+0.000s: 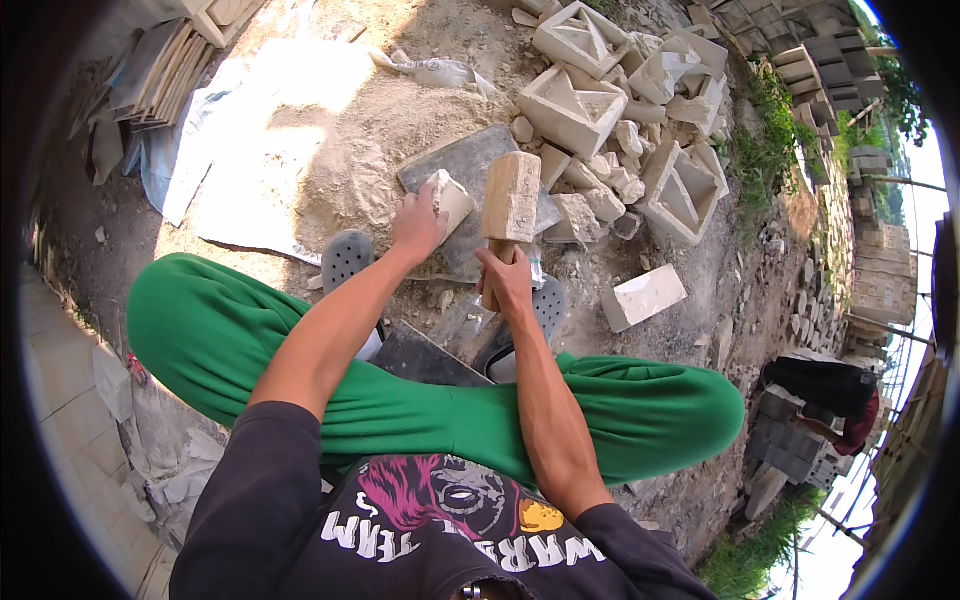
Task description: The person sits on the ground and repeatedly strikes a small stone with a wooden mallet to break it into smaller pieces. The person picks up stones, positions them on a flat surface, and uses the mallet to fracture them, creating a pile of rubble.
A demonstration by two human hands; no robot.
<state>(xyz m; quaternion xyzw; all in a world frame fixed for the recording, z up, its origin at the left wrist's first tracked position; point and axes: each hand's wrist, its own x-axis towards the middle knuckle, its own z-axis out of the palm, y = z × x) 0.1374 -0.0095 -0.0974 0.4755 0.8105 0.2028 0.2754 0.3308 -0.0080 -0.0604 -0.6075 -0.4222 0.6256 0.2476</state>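
Observation:
My right hand (507,277) is wrapped round the handle of a wooden mallet (512,195), whose pale block head points away from me. To its left, my left hand (418,226) grips a whitish stone block (450,198) with a rough, broken end. This block rests on a dark grey slab (470,158) lying on the ground between my feet. The mallet head is held beside the block, over the slab's right part, and seems apart from it. Part of the block is hidden behind my left fingers.
Broken hollow stone pieces (572,108) and rubble are heaped beyond the slab. A cut pale block (645,297) lies to the right. A white sheet (240,150) and stacked boards (165,75) are at the left. Another person (840,400) bends over grey blocks at far right.

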